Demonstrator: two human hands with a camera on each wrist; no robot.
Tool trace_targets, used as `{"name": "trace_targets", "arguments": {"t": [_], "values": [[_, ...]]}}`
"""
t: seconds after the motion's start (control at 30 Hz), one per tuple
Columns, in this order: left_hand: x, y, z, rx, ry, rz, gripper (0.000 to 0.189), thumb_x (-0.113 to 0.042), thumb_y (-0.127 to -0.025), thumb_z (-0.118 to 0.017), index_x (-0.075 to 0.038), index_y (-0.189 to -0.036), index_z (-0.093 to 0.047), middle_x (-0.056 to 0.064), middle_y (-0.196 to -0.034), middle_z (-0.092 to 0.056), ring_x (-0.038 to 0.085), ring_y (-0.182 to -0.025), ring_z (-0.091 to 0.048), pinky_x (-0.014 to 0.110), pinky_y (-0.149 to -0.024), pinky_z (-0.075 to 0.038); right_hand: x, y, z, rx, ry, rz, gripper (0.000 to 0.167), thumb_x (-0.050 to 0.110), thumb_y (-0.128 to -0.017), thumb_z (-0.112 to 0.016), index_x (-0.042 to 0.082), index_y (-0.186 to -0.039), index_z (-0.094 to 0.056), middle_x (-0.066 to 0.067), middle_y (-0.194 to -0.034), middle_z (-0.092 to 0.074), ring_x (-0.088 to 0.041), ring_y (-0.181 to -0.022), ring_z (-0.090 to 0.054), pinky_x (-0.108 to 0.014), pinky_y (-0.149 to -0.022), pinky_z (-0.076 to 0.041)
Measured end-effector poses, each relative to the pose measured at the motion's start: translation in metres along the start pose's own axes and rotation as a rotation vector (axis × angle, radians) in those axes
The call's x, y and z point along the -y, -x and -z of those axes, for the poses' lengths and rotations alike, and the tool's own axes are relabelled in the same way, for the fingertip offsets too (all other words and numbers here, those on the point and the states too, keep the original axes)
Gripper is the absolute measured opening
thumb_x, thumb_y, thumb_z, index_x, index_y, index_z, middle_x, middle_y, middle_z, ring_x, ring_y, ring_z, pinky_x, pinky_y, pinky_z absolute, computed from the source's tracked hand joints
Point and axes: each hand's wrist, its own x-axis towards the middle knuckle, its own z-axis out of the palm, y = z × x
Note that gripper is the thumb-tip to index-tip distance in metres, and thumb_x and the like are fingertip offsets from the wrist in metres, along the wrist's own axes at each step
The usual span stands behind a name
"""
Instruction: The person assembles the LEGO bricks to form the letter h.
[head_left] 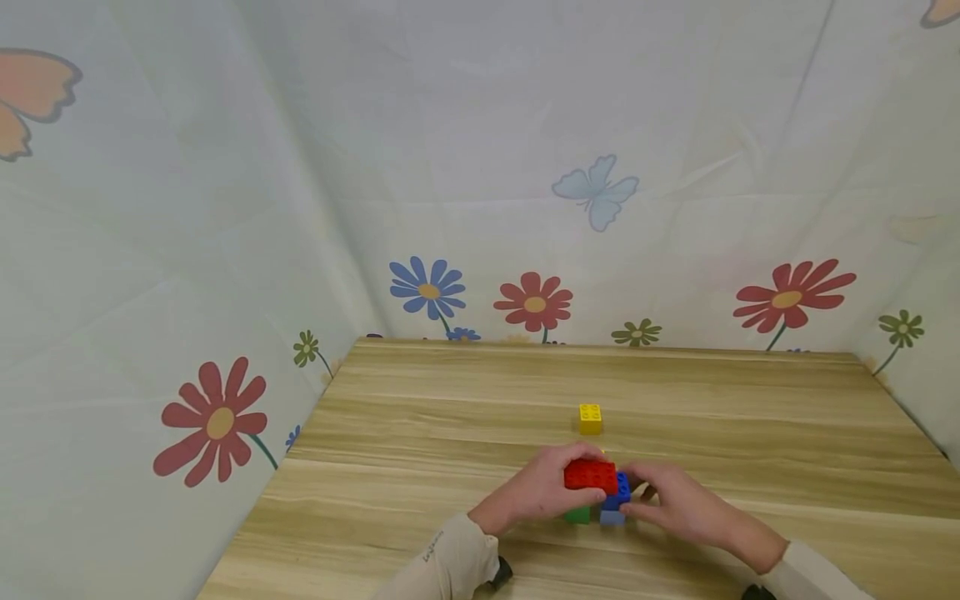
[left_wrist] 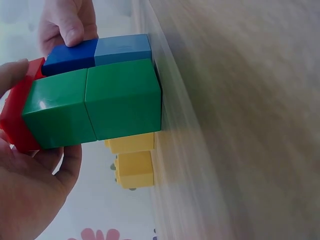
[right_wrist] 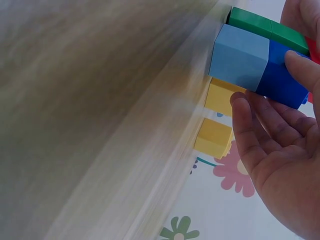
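Between both hands stands a small block build. A green toy brick with another green brick on top forms one stack. Beside it, a dark blue brick sits on a light blue brick. The studded red brick lies across the top of the green stack, its right end reaching the dark blue brick. My left hand grips the red brick, thumb at the near side and fingers at the far side. With thumb and fingers on opposite faces, my right hand pinches the dark blue brick.
A yellow brick stands on the wooden table behind the build. A second yellow brick sits closer behind it, mostly hidden in the head view. Flower-printed cloth hangs along the table's back and sides.
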Motion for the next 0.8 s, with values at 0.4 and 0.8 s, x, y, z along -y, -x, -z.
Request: {"name": "trace_targets", "arguments": {"t": [0.4,0.8], "values": [[-0.006,-0.001,0.002,-0.011,-0.064,0.015,0.025,-0.037,-0.089,-0.066,-0.021,-0.108,-0.063,-0.014,-0.095,-0.063,0.001,-0.078,-0.056,0.017,-0.067,-0.049,-0.003,0.001,-0.001,-0.007,0.008,0.028,0.033,0.034,-0.091,-0.064,0.011,-0.114,-0.060,0.009,-0.102,-0.063,-0.009,-0.089,-0.060,-0.027,-0.072,-0.053],[-0.012,-0.002,0.007,0.015,-0.146,-0.007,0.026,-0.036,-0.088,-0.067,-0.018,-0.107,-0.064,-0.014,-0.095,-0.064,0.000,-0.075,-0.055,0.015,-0.066,-0.048,-0.002,0.000,-0.001,-0.005,0.005,0.039,0.032,0.033,-0.091,-0.063,0.010,-0.114,-0.060,0.009,-0.101,-0.063,-0.009,-0.088,-0.060,-0.026,-0.071,-0.053]]}}
